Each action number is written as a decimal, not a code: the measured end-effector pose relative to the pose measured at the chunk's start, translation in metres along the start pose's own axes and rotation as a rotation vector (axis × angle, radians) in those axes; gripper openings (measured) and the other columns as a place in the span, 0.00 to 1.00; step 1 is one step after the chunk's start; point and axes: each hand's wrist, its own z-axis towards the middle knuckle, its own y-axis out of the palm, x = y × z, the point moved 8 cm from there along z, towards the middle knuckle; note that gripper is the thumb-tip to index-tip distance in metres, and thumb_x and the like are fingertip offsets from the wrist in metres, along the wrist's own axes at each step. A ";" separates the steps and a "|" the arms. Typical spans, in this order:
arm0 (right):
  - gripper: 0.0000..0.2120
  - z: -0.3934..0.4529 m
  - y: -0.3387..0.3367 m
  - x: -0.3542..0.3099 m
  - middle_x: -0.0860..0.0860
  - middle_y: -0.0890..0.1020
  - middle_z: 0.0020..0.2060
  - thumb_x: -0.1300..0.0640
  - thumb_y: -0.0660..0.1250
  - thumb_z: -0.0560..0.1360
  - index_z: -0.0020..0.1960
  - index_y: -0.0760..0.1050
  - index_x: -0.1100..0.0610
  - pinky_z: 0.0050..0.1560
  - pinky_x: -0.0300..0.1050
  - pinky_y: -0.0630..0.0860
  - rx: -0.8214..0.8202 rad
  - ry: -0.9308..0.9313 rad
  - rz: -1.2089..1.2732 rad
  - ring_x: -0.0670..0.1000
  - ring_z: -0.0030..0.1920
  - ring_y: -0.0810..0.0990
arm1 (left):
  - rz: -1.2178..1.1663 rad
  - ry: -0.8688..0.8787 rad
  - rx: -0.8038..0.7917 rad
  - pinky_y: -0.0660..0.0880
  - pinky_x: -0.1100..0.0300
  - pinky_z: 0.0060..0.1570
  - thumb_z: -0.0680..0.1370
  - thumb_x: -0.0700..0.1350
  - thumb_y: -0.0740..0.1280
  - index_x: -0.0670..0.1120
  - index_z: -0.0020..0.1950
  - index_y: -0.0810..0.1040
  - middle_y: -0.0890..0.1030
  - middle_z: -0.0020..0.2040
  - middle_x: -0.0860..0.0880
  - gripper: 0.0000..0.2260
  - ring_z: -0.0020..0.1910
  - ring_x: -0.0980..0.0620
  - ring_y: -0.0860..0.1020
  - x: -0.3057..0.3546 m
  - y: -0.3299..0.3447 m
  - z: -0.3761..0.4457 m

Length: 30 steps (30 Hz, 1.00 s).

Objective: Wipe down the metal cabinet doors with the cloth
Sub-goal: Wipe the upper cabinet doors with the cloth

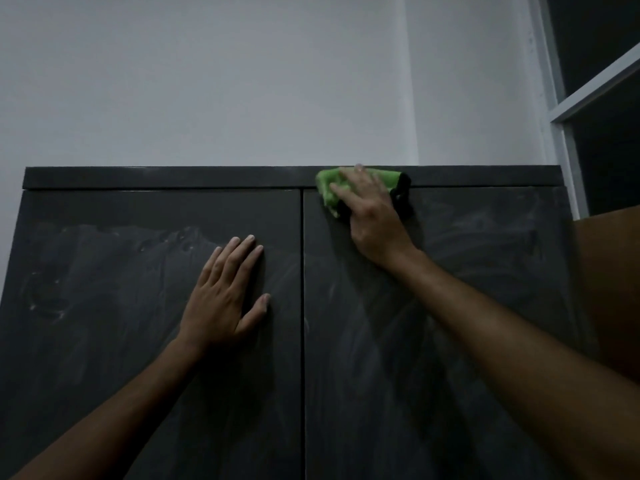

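Observation:
A dark grey metal cabinet fills the lower view, with a left door [121, 306] and a right door [467, 271] split by a narrow vertical gap. Both doors carry pale wipe streaks. My left hand [225, 292] lies flat on the left door near the gap, fingers straight and spread. My right hand [370, 213] presses a green cloth [329, 183] with a black part against the top left corner of the right door, where it overlaps the cabinet's top rail [173, 177]. Its fingers lie straight over the cloth.
A pale wall [242, 81] rises above the cabinet. A white window frame [568, 133] with dark panes stands at the upper right. A brown wooden surface [606, 289] adjoins the cabinet's right side.

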 end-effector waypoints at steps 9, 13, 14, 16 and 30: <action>0.22 -0.003 -0.047 0.042 0.68 0.76 0.61 0.60 0.54 0.77 0.60 0.84 0.59 0.65 0.62 0.73 0.202 0.084 -0.058 0.69 0.62 0.74 | 0.013 -0.007 -0.005 0.51 0.44 0.83 0.81 0.63 0.57 0.43 0.83 0.60 0.58 0.84 0.43 0.36 0.85 0.44 0.53 0.000 0.001 0.001; 0.23 -0.028 -0.015 0.013 0.66 0.78 0.59 0.64 0.55 0.75 0.61 0.84 0.58 0.69 0.62 0.71 0.100 -0.107 -0.057 0.69 0.64 0.74 | 0.008 0.000 0.000 0.52 0.44 0.83 0.81 0.62 0.57 0.43 0.83 0.60 0.59 0.84 0.43 0.36 0.84 0.44 0.54 -0.001 0.001 0.000; 0.23 -0.041 -0.015 0.015 0.65 0.78 0.59 0.65 0.55 0.75 0.61 0.84 0.57 0.69 0.62 0.71 0.069 -0.180 -0.078 0.68 0.65 0.74 | 0.007 0.003 0.002 0.52 0.44 0.83 0.81 0.62 0.57 0.43 0.83 0.60 0.59 0.84 0.43 0.36 0.84 0.44 0.54 -0.001 0.000 0.000; 0.21 -0.049 -0.036 0.038 0.63 0.80 0.57 0.63 0.57 0.75 0.59 0.85 0.55 0.65 0.62 0.73 0.124 -0.186 -0.134 0.63 0.62 0.72 | 0.011 0.002 0.004 0.51 0.45 0.83 0.81 0.63 0.57 0.43 0.83 0.60 0.59 0.84 0.43 0.36 0.84 0.44 0.54 -0.001 0.000 0.000; 0.23 -0.055 -0.089 0.131 0.56 0.77 0.64 0.60 0.60 0.72 0.62 0.82 0.47 0.59 0.59 0.70 0.198 0.228 -0.224 0.63 0.61 0.74 | 0.018 -0.012 -0.004 0.52 0.43 0.82 0.80 0.63 0.57 0.42 0.83 0.62 0.60 0.84 0.42 0.37 0.84 0.43 0.55 0.002 -0.002 0.001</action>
